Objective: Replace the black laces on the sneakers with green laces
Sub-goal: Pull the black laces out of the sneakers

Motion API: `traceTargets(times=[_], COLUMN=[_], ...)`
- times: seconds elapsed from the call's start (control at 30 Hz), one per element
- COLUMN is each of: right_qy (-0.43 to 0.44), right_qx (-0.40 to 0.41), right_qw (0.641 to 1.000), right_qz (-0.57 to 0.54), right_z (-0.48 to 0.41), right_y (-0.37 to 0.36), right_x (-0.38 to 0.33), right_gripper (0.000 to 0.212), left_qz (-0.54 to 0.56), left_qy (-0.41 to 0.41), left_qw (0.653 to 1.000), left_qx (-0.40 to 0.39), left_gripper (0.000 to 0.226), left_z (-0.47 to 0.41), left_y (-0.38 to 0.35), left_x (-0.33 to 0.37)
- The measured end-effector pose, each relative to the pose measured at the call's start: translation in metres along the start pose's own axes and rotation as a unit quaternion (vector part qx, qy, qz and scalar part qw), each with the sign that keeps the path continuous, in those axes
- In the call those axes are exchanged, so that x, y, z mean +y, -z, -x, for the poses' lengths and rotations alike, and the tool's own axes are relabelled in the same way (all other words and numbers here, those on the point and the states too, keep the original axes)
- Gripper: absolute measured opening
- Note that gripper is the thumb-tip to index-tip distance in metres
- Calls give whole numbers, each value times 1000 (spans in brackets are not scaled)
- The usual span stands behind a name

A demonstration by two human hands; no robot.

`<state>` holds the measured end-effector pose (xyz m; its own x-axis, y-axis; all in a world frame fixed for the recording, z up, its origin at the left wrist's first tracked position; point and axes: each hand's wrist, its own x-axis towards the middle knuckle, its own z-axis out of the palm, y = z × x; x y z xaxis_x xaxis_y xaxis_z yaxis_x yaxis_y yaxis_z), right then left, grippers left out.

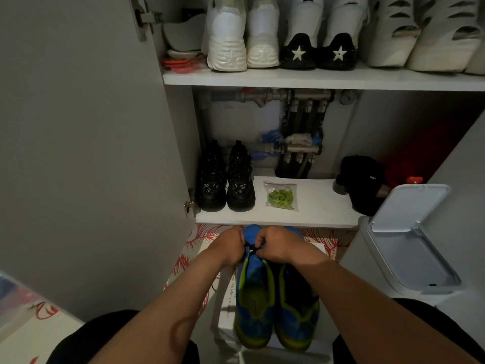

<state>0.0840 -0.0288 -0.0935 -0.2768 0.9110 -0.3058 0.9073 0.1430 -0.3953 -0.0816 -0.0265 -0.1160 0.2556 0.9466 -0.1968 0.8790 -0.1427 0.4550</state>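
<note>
Ahead, an open cupboard (91, 153) fills the wall, with white shoes (244, 35) on its upper shelf (315, 80) and black boots (225, 179) on the lower shelf (315, 216). A bin (409, 240) stands at right, lid up. On a white box (225, 308) over red-patterned flooring (189, 258) sit the blue-and-green sneakers (275, 306). The left hand (228, 245) and right hand (279, 245) curl their fingers, pinching the black lace (251, 250) on the left sneaker. Bagged green laces (281, 196) lie on the lower shelf.

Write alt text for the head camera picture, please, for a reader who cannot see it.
The left hand and right hand pinch the black lace on one blue and green sneaker, the second sneaker beside it. Behind them, on a low cupboard shelf, a clear bag of green laces lies beside a pair of black boots.
</note>
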Motion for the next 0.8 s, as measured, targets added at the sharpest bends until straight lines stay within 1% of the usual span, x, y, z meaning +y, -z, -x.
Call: traceTargets(times=[0.07,0.13,0.23,0.33,0.4,0.5,0.57,0.63,0.73,0.8], right_qy=[4,9,6,-1,-6,-7,-4,-5,-12,-22], right_qx=[5,8,14,12,13,20,38,62,76,76], right_qw=[1000,1000,1000,1000,999,999,999,998,993,991], right_qz=[8,18,24,29,31,29,19,-20,-86,-109], right_z=[0,-1,-3,-6,-7,-8,-8,-8,-9,-8], right_y=[-2,-4,-6,-8,-9,-9,-8,-6,-2,-1], right_x=[-2,-6,-8,-7,-6,-5,-6,-7,-6,-6], right_gripper=[18,15,14,13,12,12,13,12,10,10], left_qz=[24,13,62,141,161,145,147,132,118,110], left_qy=[5,8,32,76,85,68,31,-5,-10,-12], left_qw=[1000,1000,997,987,983,987,989,991,993,994], left_qx=[-8,-23,-30,-29,-30,-18,-16,-23,-28,-13], left_gripper=[18,24,27,21,17,17,28,36,26,18], left_z=[-2,-2,-3,-3,-1,-1,0,1,1,-1], left_y=[2,4,5,4,6,10,14,17,24,27], left_x=[-3,-2,-3,-6,-7,-7,-3,4,9,6])
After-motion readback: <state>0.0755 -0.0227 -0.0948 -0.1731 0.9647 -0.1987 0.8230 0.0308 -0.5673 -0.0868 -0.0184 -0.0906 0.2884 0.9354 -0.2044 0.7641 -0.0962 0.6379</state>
